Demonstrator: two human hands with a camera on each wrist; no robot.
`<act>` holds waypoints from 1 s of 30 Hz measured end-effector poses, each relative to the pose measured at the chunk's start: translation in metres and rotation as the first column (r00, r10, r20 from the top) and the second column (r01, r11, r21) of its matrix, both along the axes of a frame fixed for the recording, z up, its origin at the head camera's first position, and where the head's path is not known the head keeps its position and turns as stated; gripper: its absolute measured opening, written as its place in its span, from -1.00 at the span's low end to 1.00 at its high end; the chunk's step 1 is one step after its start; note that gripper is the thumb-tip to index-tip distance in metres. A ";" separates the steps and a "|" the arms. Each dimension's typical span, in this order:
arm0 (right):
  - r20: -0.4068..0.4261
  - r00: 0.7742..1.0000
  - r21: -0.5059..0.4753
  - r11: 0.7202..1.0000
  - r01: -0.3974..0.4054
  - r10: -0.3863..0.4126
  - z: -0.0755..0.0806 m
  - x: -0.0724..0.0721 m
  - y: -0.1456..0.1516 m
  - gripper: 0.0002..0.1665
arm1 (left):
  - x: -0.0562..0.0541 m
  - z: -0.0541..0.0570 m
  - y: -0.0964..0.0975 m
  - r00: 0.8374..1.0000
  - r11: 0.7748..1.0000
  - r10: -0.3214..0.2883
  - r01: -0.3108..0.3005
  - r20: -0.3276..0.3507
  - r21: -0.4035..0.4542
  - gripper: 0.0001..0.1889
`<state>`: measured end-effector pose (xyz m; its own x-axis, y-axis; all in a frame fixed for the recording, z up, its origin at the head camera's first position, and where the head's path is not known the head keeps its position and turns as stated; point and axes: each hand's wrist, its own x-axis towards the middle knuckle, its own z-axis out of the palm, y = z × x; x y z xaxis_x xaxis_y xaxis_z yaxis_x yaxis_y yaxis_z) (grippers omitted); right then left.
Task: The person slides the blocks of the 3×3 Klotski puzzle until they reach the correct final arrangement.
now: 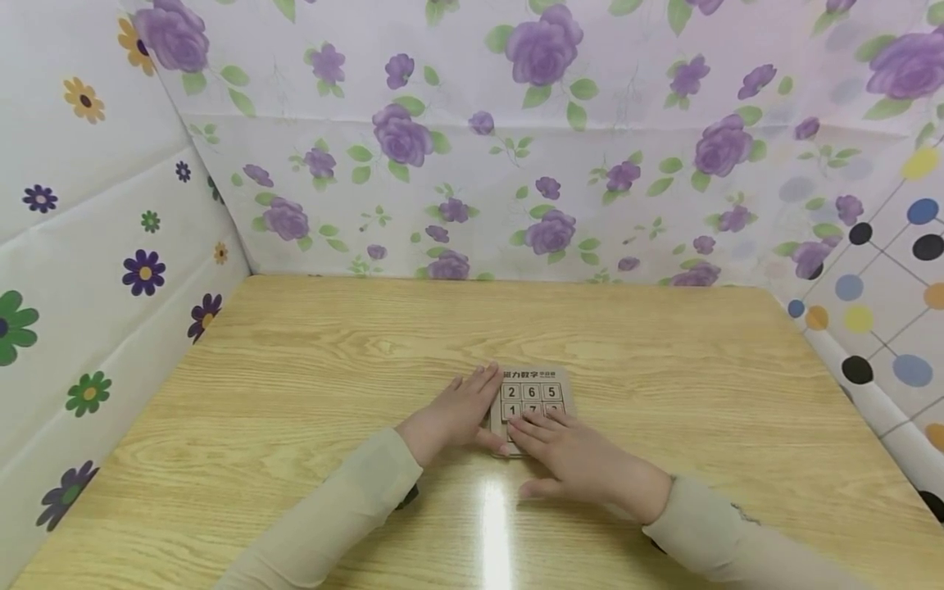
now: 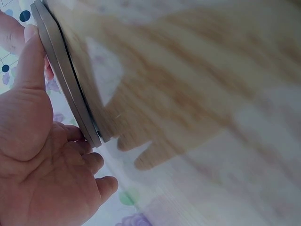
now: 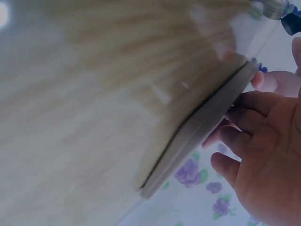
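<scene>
A small number sliding puzzle [image 1: 532,392] lies flat on the wooden table. Its top row reads 2, 6, 5; a 1 begins the row below, and the lower tiles are mostly covered. My left hand [image 1: 459,411] holds the board's left side, fingers by the upper left corner and thumb at the lower left. My right hand [image 1: 583,463] lays its extended fingers over the lower tiles, thumb apart near the table. From low down, the left wrist view shows the puzzle's edge [image 2: 66,75] beside the left hand [image 2: 42,155]. The right wrist view shows the right hand [image 3: 268,136] over the board.
The light wooden table [image 1: 332,352] stretches around the board on all sides. A floral cloth [image 1: 472,164] hangs behind its back edge. Patterned sheets stand at the left [image 1: 111,270] and right [image 1: 885,270]. Light glares on the tabletop between the forearms.
</scene>
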<state>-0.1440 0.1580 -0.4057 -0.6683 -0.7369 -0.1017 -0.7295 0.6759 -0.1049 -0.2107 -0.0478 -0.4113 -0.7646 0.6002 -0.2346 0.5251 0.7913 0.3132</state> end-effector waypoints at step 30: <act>-0.015 0.998 0.009 0.998 0.068 -0.068 0.004 0.010 0.015 -0.05 | 0.000 -0.002 0.001 1.000 1.000 0.009 -0.009 0.002 0.008 0.22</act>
<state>-0.1342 0.1729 -0.4013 -0.7182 -0.6888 -0.0987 -0.6832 0.7249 -0.0879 -0.2107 -0.0471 -0.4135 -0.7695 0.5951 -0.2319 0.5172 0.7936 0.3204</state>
